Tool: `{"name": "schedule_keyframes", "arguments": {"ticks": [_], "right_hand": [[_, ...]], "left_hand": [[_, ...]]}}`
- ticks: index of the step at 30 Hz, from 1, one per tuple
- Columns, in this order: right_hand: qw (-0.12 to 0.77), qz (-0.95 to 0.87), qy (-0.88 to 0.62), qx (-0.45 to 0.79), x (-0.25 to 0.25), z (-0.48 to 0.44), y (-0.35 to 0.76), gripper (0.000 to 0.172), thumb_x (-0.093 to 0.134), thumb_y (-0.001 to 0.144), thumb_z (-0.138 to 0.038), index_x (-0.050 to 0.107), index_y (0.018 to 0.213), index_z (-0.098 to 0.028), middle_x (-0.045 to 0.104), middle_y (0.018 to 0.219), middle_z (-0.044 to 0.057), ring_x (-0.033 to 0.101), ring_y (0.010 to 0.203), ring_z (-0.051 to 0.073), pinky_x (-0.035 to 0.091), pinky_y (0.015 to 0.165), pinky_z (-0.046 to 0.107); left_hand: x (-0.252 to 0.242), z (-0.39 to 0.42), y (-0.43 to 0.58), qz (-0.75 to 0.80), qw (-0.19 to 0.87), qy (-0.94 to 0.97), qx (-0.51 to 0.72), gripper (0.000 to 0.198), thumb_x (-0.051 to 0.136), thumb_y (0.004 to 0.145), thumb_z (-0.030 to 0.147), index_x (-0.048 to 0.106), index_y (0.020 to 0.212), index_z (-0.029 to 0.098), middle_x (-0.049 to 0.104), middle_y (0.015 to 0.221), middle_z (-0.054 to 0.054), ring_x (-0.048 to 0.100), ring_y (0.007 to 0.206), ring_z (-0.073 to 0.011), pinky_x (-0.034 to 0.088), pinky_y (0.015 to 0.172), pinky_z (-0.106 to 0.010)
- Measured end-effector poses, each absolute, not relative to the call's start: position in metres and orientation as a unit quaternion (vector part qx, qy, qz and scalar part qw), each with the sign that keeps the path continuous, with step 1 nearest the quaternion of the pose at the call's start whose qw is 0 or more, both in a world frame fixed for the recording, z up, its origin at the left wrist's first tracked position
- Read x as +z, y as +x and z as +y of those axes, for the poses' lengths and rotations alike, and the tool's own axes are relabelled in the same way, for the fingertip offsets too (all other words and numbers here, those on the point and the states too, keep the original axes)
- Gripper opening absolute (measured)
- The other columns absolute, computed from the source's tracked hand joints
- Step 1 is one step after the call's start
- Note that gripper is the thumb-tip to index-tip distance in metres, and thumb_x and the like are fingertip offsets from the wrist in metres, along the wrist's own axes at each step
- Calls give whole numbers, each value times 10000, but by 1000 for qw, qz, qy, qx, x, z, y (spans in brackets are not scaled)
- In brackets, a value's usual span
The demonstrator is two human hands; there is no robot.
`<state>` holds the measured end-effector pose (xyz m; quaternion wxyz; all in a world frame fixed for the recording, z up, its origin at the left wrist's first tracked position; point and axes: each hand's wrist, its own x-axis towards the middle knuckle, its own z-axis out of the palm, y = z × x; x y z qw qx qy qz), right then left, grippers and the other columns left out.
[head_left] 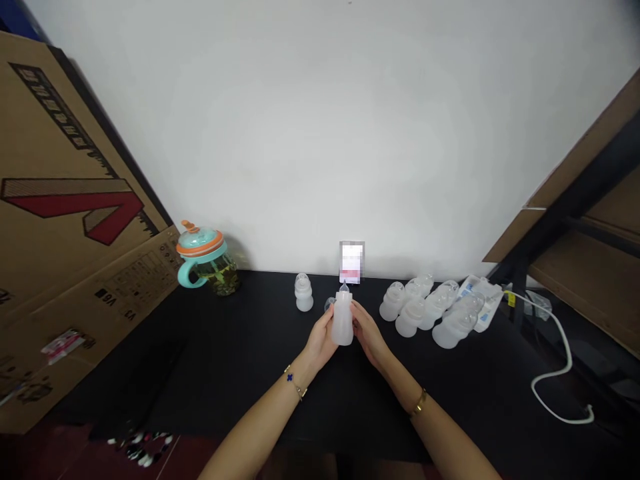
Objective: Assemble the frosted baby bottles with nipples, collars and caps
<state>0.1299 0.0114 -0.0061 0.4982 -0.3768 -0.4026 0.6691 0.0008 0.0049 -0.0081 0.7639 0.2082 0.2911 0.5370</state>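
Observation:
A frosted white baby bottle (343, 323) is upright between my two hands above the black table, its clear teat pointing up and uncovered. My left hand (321, 339) is closed on the bottle's left side, fingers partly hidden behind it. On the opposite side, my right hand (369, 335) grips it with bent fingers. A clear domed cap (329, 304) shows just above my left fingertips; whether they hold it, I cannot tell. Slightly farther back on the left stands another baby bottle (303, 293) with a clear cap on.
Several capped baby bottles (413, 317) stand grouped at the right, near a white-and-blue package (487, 313) and a white cable (555, 375). A lidded glass teapot (220, 273) is at the left by a large cardboard box (75, 267). A blurred phone-like screen (352, 262) leans on the wall.

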Motion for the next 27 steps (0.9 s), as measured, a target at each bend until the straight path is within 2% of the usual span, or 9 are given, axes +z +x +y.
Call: {"name": "schedule_keyframes", "arguments": {"ticks": [7,14,17,20,23,27], "right_hand": [[500,-403,-380,666,-8,13,131,489,688,837,-571,688,1239,-293,711,1208,46,630,1124,276,508,887,369],[515,-409,-409,633,-9,10,128,501,753,782,-521,657,1225,-307,705,1174,58,649,1060,269,540,810,369],[513,-439,-392,625,-10,7,123,570,843,695,-442,649,1210,-297,714,1164,55,660,1027,273,524,852,391],[517,-441,-382,626,-10,5,121,601,866,653,-364,651,1209,-294,726,1149,46,659,1044,290,499,906,410],[515,-398,-368,665,-4,4,125,521,770,725,-383,652,1219,-266,717,1204,69,647,1096,324,504,881,414],[501,-331,-335,726,6,5,135,465,617,772,-421,674,1194,-234,702,1262,97,657,1097,349,516,845,437]], "left_hand": [[-8,5,1,306,753,217,541,441,700,839,546,702,1056,162,739,983,-93,691,1002,-258,567,882,-348],[-2,2,-5,360,641,267,623,521,837,724,437,664,1142,179,722,1109,-84,674,1023,-234,519,863,-299],[-1,0,-4,381,598,292,642,491,863,700,378,668,1106,183,720,1103,-84,670,1042,-237,509,882,-302],[1,0,-4,371,593,321,638,425,775,788,457,696,1090,169,717,1106,-101,656,1072,-252,512,887,-315],[4,1,-9,379,587,324,639,443,662,859,544,725,1076,163,700,1162,-120,637,1108,-259,517,880,-316],[9,4,-19,426,516,377,640,404,645,873,538,736,1056,190,690,1192,-108,637,1097,-255,523,846,-306]]}}
